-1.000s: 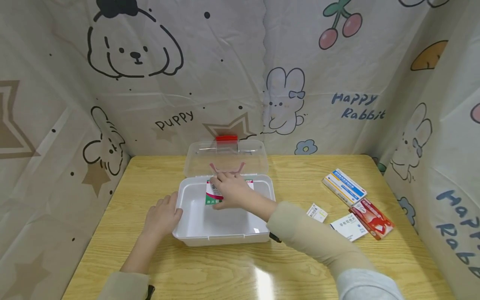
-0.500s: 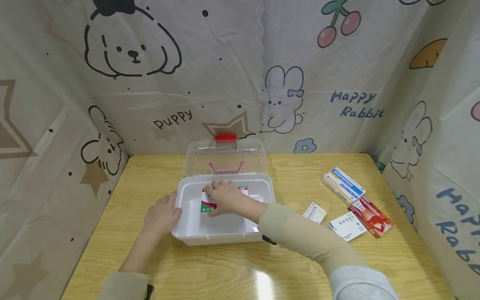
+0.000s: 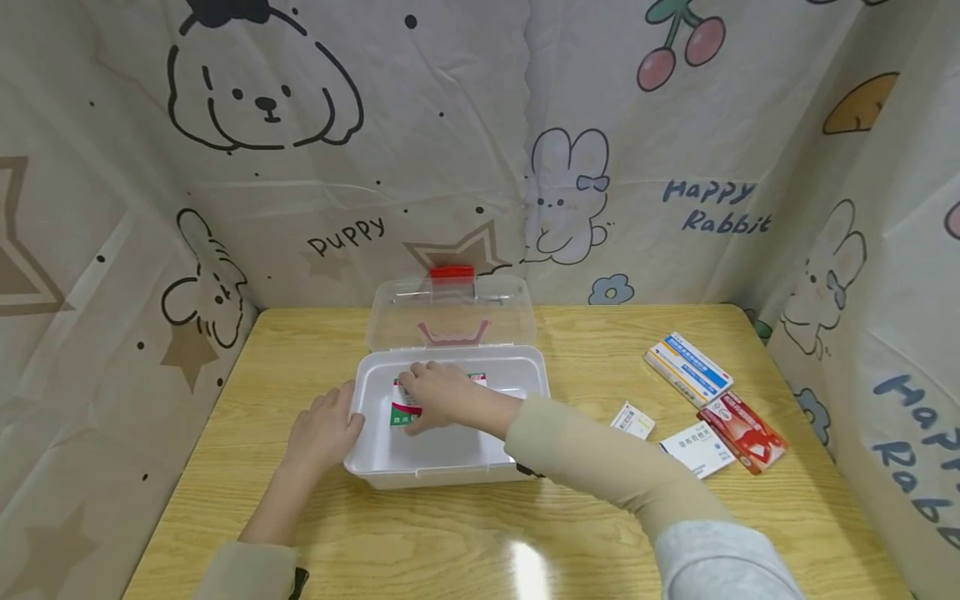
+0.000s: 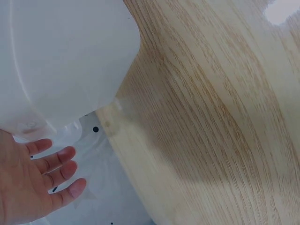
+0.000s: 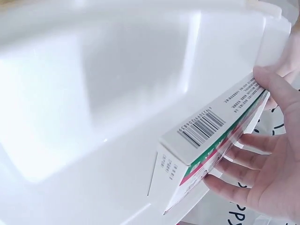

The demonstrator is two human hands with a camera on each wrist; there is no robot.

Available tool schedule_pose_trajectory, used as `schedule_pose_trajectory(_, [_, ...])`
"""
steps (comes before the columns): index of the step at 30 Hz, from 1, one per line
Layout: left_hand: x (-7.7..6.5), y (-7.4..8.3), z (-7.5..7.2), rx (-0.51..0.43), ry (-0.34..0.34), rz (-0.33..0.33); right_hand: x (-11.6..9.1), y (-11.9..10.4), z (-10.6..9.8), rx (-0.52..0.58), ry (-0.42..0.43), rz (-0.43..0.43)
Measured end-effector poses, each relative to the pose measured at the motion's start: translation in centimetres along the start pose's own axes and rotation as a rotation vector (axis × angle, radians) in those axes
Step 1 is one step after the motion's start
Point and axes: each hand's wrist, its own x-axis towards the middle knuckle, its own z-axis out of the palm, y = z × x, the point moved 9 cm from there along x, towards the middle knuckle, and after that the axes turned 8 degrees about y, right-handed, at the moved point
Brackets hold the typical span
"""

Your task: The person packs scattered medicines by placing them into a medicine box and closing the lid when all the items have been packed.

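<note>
A white plastic storage box stands on the table, its clear lid tipped back behind it. Inside, my right hand holds a white, green and magenta medicine box low over the floor. The right wrist view shows the thumb on the narrow barcoded side of this medicine box and the fingertips against its printed face. My left hand rests at the storage box's left wall, thumb near the rim. In the left wrist view, its loosely bent fingers stand outside the wall.
On the right of the wooden table lie a small white box, a white medicine box, a red box and a blue-and-white box. A printed cloth hangs around the table's back and sides.
My right hand has moved left and a little nearer inside the storage box, carrying the medicine box. The left hand has stayed at the left wall.
</note>
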Motion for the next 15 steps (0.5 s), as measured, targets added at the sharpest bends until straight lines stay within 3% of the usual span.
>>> schedule_pose_trajectory(9, [0.0, 0.2, -0.1, 0.003, -0.014, -0.002, 2.2, 0.5, 0.5, 0.001, -0.002, 0.001])
schedule_pose_trajectory(15, [-0.1, 0.2, -0.2, -0.007, -0.004, 0.002, 3.5, 0.5, 1.6, 0.02, -0.05, 0.007])
